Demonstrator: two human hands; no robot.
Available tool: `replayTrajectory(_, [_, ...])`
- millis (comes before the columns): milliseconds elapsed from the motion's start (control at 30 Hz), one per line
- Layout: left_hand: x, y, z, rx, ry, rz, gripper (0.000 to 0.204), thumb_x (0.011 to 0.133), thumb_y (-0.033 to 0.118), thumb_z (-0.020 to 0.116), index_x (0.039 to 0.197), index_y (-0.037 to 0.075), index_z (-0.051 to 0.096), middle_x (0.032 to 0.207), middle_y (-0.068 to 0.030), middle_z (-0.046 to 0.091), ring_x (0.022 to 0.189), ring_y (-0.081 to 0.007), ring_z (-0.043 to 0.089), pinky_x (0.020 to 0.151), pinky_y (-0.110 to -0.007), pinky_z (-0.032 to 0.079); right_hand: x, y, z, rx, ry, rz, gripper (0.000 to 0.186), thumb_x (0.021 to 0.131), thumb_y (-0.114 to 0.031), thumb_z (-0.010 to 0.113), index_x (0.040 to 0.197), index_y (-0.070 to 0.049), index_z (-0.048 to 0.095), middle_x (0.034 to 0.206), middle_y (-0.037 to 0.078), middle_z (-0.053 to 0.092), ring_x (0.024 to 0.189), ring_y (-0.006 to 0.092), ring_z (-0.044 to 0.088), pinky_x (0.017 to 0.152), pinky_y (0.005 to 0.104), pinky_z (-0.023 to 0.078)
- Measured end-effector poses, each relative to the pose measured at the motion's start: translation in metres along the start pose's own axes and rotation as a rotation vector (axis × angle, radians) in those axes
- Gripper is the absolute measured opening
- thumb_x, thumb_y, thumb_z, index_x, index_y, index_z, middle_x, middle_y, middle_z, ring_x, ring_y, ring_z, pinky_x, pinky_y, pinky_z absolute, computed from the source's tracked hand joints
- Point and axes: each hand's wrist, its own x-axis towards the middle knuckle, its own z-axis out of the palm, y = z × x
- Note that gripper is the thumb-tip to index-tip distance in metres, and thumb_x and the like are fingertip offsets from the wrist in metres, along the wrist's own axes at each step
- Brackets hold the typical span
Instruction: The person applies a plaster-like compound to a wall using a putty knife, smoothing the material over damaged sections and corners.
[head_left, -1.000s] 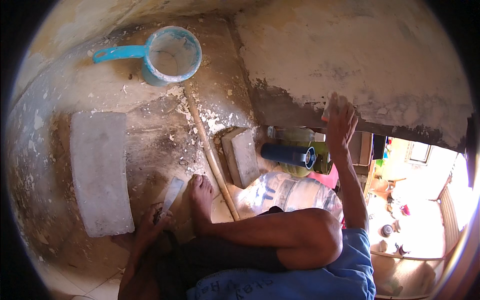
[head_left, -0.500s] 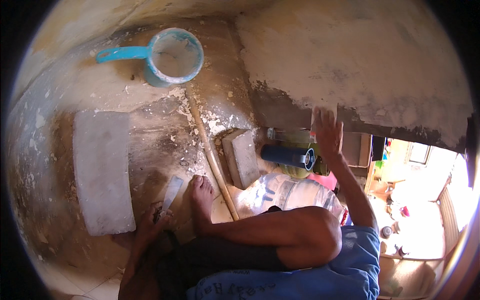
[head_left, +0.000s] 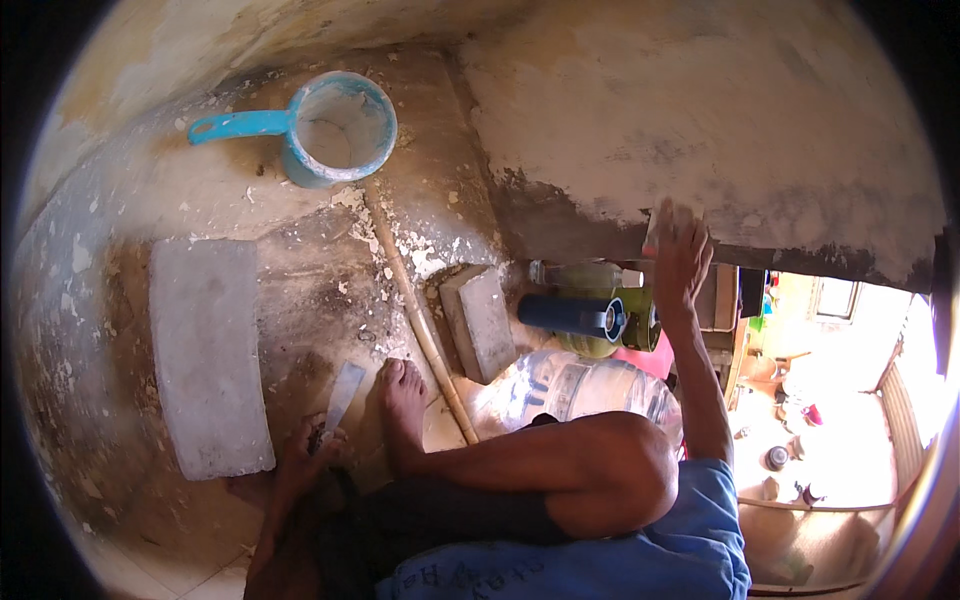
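Observation:
My left hand (head_left: 302, 458) is low at the left, closed round the handle of a putty knife (head_left: 345, 392), whose pale blade points up toward my bare foot. Reaching out on the right, my right hand (head_left: 683, 255) presses a flat pale piece (head_left: 656, 222) against the plastered wall (head_left: 700, 120). Fingers cover most of that piece, so its kind cannot be made out. It sits at the lower border of the light coat, where a darker strip of wall begins.
A blue dipper (head_left: 343, 128) with whitish residue stands at the back left. Nearby are a grey slab (head_left: 208, 360), a wooden stick (head_left: 408, 290), a concrete block (head_left: 478, 322), a dark blue bottle (head_left: 568, 314) and a large clear water jug (head_left: 585, 385). Pale flakes litter the floor.
My right hand has slid right along the wall's lower border with the flat pale piece. The left hand stays low with the putty knife. The whole view has shifted slightly.

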Motion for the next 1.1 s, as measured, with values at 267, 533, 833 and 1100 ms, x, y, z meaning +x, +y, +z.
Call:
replayTrajectory(267, [-0.005,0.010,0.000,0.069,0.025,0.038,0.038,0.088,0.013,0.064,0.121,0.000,0.051,0.101,-0.0113,0.069,0.091,-0.0177,0.066,0.081,-0.032,0.053,-0.041,-0.061,0.059,0.043,-0.114,-0.188,0.056,0.081,-0.018,0.061,0.134,-0.006,0.049,0.130,0.011,0.048,0.122,0.0274,0.044,0.082,0.0400,0.042])
replayTrajectory(533, [-0.001,-0.009,-0.002,-0.046,0.032,-0.025,0.040,0.086,0.015,0.066,0.121,0.000,0.053,0.100,-0.0115,0.069,0.093,-0.0184,0.066,0.082,-0.033,0.053,-0.009,-0.038,-0.004,0.011,-0.098,-0.193,0.057,0.082,-0.021,0.062,0.135,-0.006,0.047,0.127,0.007,0.050,0.119,0.0247,0.046,0.084,0.0392,0.043])
replayTrajectory(833, [0.000,-0.003,0.005,-0.118,0.038,-0.054,0.040,0.085,0.012,0.066,0.122,-0.001,0.055,0.099,-0.0089,0.069,0.089,-0.0165,0.066,0.080,-0.031,0.053,0.012,-0.068,0.065,0.004,0.040,-0.231,0.059,0.078,-0.021,0.067,0.132,-0.003,0.049,0.125,0.010,0.052,0.120,0.0254,0.048,0.087,0.0393,0.044])
replayTrajectory(1100, [0.004,-0.010,0.004,0.014,0.063,0.024,0.040,0.086,0.014,0.065,0.122,0.000,0.054,0.101,-0.0094,0.069,0.087,-0.0178,0.066,0.081,-0.033,0.053,-0.053,-0.039,0.048,0.023,-0.144,-0.368,0.051,0.080,-0.017,0.060,0.130,-0.005,0.053,0.127,0.011,0.051,0.119,0.0255,0.047,0.083,0.0378,0.043])
